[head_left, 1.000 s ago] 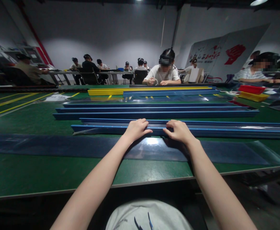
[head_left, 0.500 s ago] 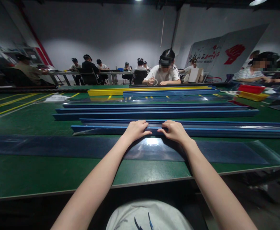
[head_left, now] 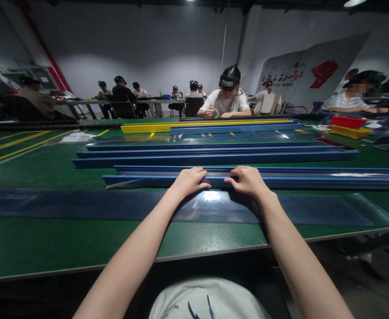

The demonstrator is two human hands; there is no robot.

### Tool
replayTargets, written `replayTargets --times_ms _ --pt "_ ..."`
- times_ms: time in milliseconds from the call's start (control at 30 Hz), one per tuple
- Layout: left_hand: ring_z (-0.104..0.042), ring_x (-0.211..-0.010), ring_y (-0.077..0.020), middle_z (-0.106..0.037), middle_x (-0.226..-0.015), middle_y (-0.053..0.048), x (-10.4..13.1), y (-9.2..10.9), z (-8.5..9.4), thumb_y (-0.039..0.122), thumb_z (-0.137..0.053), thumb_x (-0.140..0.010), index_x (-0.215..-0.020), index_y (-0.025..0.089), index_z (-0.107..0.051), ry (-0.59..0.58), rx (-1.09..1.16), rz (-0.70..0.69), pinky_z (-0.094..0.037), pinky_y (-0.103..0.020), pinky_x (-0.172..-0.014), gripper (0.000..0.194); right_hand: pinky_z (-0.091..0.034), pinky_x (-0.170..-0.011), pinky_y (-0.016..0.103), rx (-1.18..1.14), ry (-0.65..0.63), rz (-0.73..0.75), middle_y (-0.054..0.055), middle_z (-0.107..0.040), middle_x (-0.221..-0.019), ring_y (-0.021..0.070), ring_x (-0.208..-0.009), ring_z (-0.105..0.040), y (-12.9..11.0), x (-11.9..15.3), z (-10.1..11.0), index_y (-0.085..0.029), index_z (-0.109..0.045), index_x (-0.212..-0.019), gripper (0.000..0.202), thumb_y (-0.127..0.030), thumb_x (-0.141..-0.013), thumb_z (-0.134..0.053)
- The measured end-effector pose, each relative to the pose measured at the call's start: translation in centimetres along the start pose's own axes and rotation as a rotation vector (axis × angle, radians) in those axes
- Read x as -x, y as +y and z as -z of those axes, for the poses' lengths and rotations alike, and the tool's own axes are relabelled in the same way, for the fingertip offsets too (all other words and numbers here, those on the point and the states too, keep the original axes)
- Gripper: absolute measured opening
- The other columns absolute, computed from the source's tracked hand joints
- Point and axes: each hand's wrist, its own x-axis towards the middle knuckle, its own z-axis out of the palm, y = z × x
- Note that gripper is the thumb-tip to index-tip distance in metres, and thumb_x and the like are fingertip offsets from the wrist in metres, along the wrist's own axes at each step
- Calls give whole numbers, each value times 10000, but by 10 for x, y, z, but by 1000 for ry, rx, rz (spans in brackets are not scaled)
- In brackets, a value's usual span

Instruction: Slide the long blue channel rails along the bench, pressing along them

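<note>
A long blue channel strip runs across the green table in front of me. My left hand is closed over its near wall, fingers bent inside the channel and thumb along the front face. To the right, my right hand grips the same strip in much the same way. A short stretch of blue wall shows between the two thumbs. Closer to me, a clear plastic sheet lies flat under my forearms. The strip's right end runs out of view.
Beyond lie more blue strips and a yellow strip. Red and yellow trays are at the far right. Across the table sits a person with hands on the far edge. Other people sit at tables behind.
The blue strip's left end has shifted slightly to the right. My right hand has moved a little right along with it, widening the space between my hands; my left hand is nearly still.
</note>
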Motion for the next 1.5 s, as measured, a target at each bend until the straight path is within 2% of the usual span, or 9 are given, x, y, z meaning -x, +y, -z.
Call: replayTargets --times_ms 300,467,700,1067,1500 --pt "-559 -891 -172 -600 -945 -26 -1 -2 -3 473 -509 -795 -879 175 -544 -19 -15 -27 -398 -244 -665 311 -276 -562 251 -4 -23 -26 56 -655 -719 175 -706 -575 6 2 0 -187 -625 -678 348 -460 -776 -433" --pt "-559 -885 -167 -601 -937 -23 -1 -1 -3 470 -505 -799 -871 174 -549 -19 -17 -35 -399 -245 -669 308 -287 -575 239 -78 -23 21 43 -652 -755 166 -730 -573 3 1 -2 -193 -615 -733 297 -422 -786 -433" --pt "-561 -879 -173 -603 -926 -31 -1 0 -2 466 -493 -807 -868 162 -552 -22 -23 -36 -406 -251 -672 316 -295 -603 235 -98 -20 94 58 -643 -828 171 -788 -565 -10 -3 -11 -189 -608 -819 337 -476 -800 -432" --pt "-562 -881 -176 -605 -924 -30 -1 -1 -4 468 -491 -807 -868 165 -546 -8 -30 -32 -408 -254 -668 314 -255 -563 240 -67 -14 91 58 -620 -751 151 -696 -535 -10 -5 -12 -179 -594 -709 315 -436 -809 -441" --pt "-562 -876 -174 -607 -917 -33 0 0 -3 471 -501 -800 -865 171 -530 7 -14 -39 -409 -253 -682 308 -223 -539 253 -36 -44 66 71 -627 -748 158 -694 -540 -11 -6 -6 -173 -614 -690 337 -422 -801 -417"
